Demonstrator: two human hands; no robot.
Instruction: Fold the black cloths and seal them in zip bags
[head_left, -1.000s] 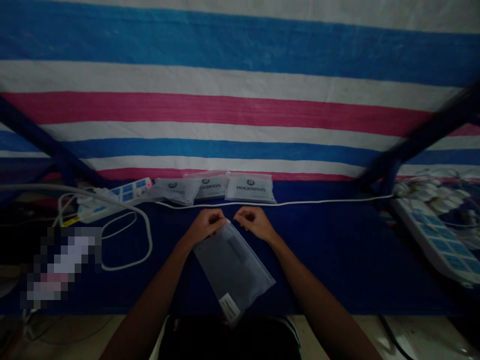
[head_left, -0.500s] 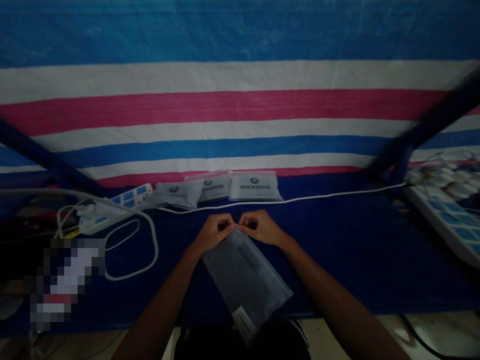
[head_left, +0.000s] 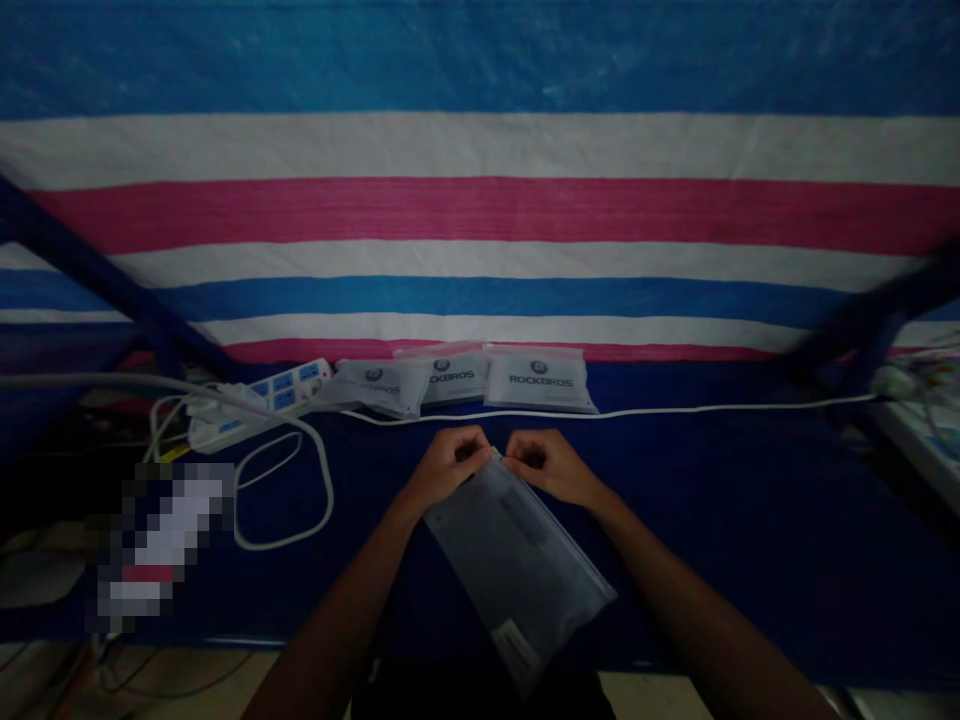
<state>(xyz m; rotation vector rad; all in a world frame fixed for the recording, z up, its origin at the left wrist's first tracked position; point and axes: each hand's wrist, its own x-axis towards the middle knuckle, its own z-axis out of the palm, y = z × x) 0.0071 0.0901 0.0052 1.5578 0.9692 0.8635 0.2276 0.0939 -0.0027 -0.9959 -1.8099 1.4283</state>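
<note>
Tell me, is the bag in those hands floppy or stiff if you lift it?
The bag would probably flop: it looks like thin, cloudy plastic with a wavy edge. It's likely light too, since the left hand pinches it near one corner.

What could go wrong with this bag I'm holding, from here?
The left hand pinches the bag near one corner, with the right hand close beside it, so the bag might slip or twist. Its lower end seems to reach past the near edge of the table, so a slip could perhaps drop it off. The white cable runs just beyond both hands and might get snagged if they reach forward.
</note>
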